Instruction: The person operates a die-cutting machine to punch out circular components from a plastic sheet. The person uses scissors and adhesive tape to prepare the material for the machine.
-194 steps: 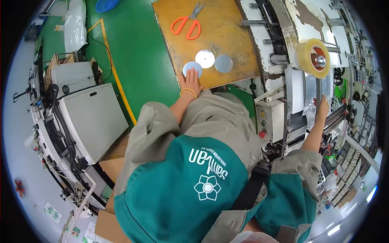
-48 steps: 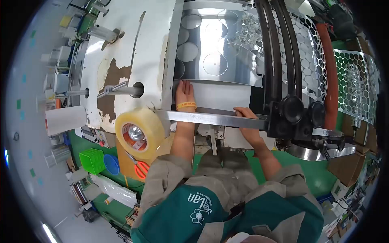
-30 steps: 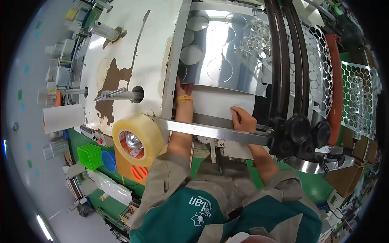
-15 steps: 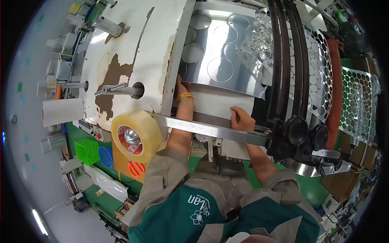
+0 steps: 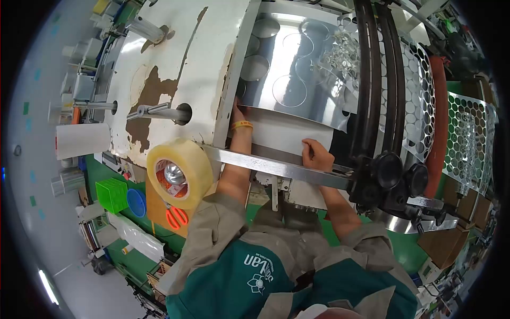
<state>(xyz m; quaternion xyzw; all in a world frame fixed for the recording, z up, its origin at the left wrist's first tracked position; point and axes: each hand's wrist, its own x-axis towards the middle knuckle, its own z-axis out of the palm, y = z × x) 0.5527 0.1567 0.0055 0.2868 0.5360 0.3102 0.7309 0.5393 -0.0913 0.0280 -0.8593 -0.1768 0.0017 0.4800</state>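
My left hand [image 5: 237,113], with a yellow wristband at its wrist, reaches in along the edge of the white machine housing [image 5: 204,80]. Its fingers are mostly hidden there, near the lower left corner of a shiny silver sheet [image 5: 281,64] with cut circles. Curled closed, my right hand [image 5: 317,155] rests over the pale machine bed [image 5: 297,127], below the sheet's near edge; nothing shows in its fingers. Both forearms pass beneath a metal bar [image 5: 276,166] that crosses in front of me.
A large clear tape roll [image 5: 180,173] sits at the bar's left end. Dark rollers [image 5: 366,80] and black knobs [image 5: 388,170] stand on the right, with a punched waste web [image 5: 422,95] beyond. Lower left are orange scissors [image 5: 176,217], a green basket [image 5: 111,195] and a blue round container [image 5: 136,203].
The view has shifted slightly, so the machine's left side appears a little further right. Both hands keep nearly the same places, and the silver sheet shows no clear movement.
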